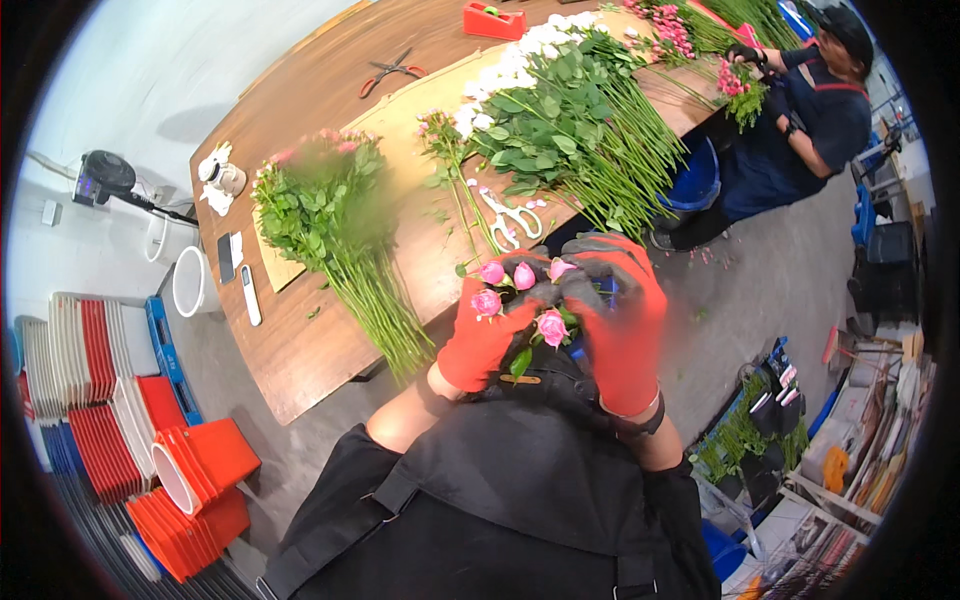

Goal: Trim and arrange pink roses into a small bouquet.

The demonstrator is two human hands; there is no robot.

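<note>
Red-gloved left hand point(482, 340) — dark-coated fingers point(538, 296) grasping small pink roses point(524, 277) in front of the black fabric apron point(500, 470) — and the red-gloved right hand point(622, 305) right beside the blooms, its grip unclear; beyond, white-handled scissors point(502, 211) lie on the brown wooden desk point(290, 360).

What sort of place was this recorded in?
Likely a florist's workroom or flower-packing area: pink roses are in hand, long-stemmed white flowers lie massed on a wooden table, and plastic buckets are stacked to the person's left.
</note>
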